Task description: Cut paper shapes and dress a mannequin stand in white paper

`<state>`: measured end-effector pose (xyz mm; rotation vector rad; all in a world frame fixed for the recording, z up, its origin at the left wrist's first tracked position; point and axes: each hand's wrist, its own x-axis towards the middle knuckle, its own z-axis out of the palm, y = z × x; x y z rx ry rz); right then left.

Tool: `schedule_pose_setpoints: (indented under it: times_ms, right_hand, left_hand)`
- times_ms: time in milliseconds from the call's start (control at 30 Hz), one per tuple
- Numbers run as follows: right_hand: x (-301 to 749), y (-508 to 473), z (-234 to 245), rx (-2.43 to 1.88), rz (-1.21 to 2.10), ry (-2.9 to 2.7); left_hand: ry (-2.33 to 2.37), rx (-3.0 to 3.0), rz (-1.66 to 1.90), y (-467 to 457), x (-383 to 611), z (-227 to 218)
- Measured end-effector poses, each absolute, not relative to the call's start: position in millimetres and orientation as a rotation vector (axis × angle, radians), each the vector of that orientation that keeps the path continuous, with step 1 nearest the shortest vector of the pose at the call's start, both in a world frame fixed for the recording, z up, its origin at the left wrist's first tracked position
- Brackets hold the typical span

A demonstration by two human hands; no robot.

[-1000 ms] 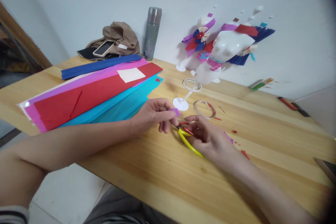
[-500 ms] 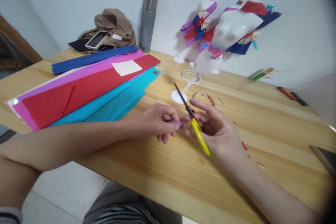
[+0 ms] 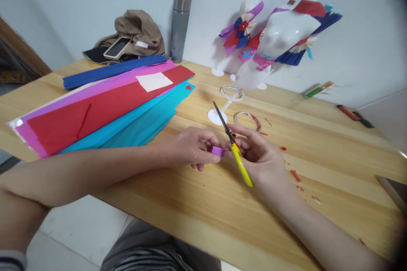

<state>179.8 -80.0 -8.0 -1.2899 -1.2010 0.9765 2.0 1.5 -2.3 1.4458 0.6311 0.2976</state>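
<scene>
Between my two hands, above the wooden table, is a small purple paper strip (image 3: pixel 218 151). My left hand (image 3: pixel 199 148) pinches its left end between thumb and fingers. The fingertips of my right hand (image 3: pixel 259 150) meet the strip's other end. That same hand carries a pair of scissors with yellow handles (image 3: pixel 242 165), their dark blades pointing up and away to the left. The scissors look closed and rest across the fingers and palm. Part of the handle is hidden by the hand.
Folded crepe paper (image 3: pixel 104 110) in red, pink and blue lies left. Behind stand a grey flask (image 3: pixel 180 25), a brown cloth bag (image 3: pixel 140 29) and a phone (image 3: pixel 117 47). Decorated white balloons (image 3: pixel 286 31) on a stand, tape rolls (image 3: pixel 246 122) and red scraps (image 3: pixel 295 175) are ahead and right.
My left thumb has stretched out and the fingers have shifted, so more of the purple strip shows. My right fingertips have closed in on its right end.
</scene>
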Motion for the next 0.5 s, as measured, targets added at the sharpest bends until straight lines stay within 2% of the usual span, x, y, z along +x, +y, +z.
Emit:
schedule_pose_setpoints:
  times_ms: [500]
  right_hand:
    - [181.7, -81.8, -16.5, -1.275, 1.241, -1.01]
  left_hand:
    - [0.703, 1.45, 0.32, 1.7, 0.0, 1.7]
